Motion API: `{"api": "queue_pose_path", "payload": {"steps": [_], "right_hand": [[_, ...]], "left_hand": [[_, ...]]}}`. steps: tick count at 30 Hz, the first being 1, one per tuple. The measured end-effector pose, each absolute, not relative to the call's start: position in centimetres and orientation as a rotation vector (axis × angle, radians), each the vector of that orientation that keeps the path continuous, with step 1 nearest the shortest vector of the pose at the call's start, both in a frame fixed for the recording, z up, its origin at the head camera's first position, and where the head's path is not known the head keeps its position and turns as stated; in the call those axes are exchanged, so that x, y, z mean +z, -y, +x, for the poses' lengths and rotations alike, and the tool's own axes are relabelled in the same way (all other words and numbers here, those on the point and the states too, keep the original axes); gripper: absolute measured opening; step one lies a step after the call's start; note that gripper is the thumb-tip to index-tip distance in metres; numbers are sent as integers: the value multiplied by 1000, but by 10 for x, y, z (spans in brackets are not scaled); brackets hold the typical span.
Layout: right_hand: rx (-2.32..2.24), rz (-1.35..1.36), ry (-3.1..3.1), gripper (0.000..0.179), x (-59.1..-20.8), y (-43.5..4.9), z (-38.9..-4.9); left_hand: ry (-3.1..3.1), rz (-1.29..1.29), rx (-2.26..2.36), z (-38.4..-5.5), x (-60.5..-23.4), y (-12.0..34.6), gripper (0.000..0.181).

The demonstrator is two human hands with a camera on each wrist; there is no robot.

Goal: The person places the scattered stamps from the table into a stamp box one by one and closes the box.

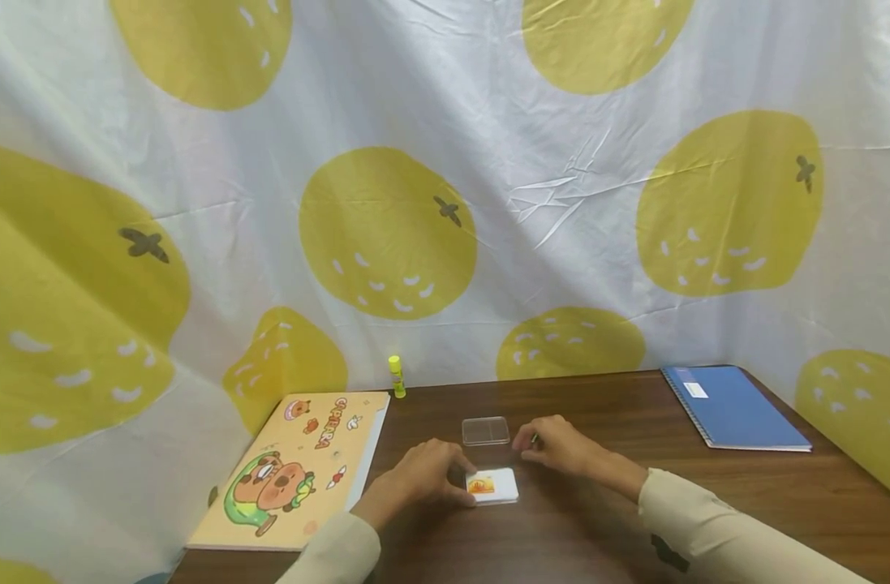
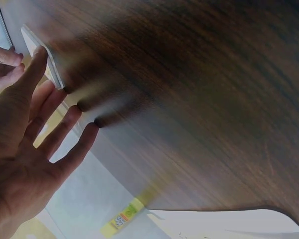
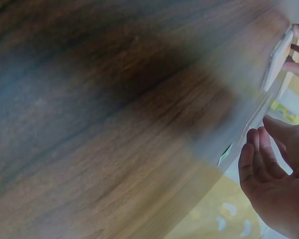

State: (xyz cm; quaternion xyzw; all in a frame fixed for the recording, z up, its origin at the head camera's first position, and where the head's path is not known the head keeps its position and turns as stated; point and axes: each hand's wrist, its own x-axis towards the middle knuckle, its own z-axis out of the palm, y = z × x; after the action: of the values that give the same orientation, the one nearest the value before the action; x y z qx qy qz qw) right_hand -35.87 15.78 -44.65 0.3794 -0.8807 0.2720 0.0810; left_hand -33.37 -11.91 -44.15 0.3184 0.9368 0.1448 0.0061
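A small stack of white cards (image 1: 505, 485) with an orange picture on its top lies on the table. My left hand (image 1: 432, 474) holds the stack at its left end, thumb on the near edge and index finger on the far edge; its other fingers spread out, as the left wrist view shows. Beyond the stack lies a clear plastic case (image 1: 486, 431). Just right of that case hovers my right hand (image 1: 557, 444), fingers loosely bent with nothing visible between them. A small green-and-white piece (image 3: 225, 154) lies on the table beyond its fingertips, mostly hidden in the head view.
A folder with capybara drawings (image 1: 298, 470) lies at the left. Behind it a yellow glue stick (image 1: 397, 377) stands upright near the table's back edge. At the back right is a blue spiral notebook (image 1: 737, 410). A fruit-patterned curtain (image 1: 576, 211) hangs behind the table.
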Motion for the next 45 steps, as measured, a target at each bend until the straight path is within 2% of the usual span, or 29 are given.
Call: {"api": "queue_pose_path", "payload": {"steps": [45], "right_hand": [[713, 1005, 2581, 10, -449, -176, -389]], "left_hand": [[-2932, 990, 451, -332, -439, 118, 41]]}}
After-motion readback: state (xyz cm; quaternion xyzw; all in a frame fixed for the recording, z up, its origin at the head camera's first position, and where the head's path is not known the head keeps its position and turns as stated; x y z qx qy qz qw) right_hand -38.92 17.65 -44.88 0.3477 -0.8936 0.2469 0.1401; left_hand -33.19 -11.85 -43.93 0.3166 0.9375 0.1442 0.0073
